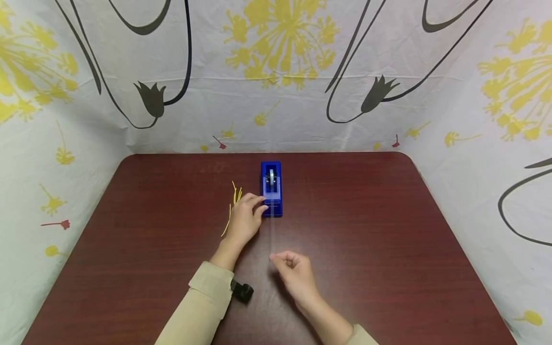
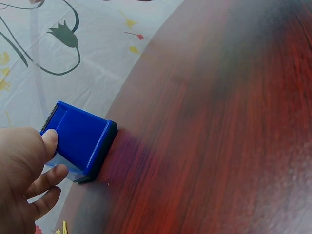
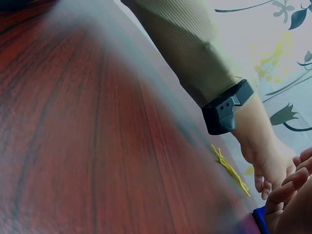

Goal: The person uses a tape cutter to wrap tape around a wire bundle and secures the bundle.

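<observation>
A blue tape dispenser [image 1: 276, 211] stands on the table, its roll [image 1: 271, 178] at the far end. My left hand [image 1: 245, 219] holds the dispenser's near end from the left; in the left wrist view, the thumb lies on its blue front below the toothed cutter [image 2: 48, 118]. A clear strip of tape [image 1: 272, 235] stretches from the dispenser towards me. At its near end my right hand [image 1: 297, 273] pinches the strip between thumb and fingers. In the right wrist view, that hand's fingers hide most of the dispenser [image 3: 260, 219].
Several thin yellow strands [image 1: 235, 194] lie on the brown table [image 1: 366, 230], just left of the dispenser and partly behind my left hand. A black wrist camera [image 1: 243, 292] sits at the left cuff. Patterned white cloth [image 1: 302, 115] hangs behind and at both sides.
</observation>
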{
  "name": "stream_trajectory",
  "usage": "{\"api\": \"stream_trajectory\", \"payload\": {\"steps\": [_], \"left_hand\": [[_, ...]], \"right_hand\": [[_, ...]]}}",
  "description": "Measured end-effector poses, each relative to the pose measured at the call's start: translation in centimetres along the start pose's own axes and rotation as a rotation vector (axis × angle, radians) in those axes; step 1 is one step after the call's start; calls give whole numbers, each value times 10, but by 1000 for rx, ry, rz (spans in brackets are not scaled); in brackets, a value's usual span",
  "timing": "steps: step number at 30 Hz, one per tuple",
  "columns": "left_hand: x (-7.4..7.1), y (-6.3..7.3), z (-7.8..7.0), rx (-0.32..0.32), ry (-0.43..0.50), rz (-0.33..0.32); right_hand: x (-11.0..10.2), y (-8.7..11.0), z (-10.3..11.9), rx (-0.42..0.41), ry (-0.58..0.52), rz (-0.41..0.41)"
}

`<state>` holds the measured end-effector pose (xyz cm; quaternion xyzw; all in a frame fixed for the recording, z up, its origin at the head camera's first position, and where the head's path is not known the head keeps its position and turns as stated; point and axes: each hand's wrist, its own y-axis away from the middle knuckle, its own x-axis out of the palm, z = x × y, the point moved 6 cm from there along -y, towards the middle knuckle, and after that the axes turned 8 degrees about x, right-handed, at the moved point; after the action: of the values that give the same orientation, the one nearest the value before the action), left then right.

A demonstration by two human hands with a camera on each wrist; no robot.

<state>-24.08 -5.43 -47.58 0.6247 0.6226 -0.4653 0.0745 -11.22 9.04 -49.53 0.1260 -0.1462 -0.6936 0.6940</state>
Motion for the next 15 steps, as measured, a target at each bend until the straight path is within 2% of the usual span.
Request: {"api": "stream_trajectory", "payload": {"steps": [15], "left_hand": [[2,0,2,-12,-3,9]], "right_hand": [[1,4,0,-15,-13,6]]}}
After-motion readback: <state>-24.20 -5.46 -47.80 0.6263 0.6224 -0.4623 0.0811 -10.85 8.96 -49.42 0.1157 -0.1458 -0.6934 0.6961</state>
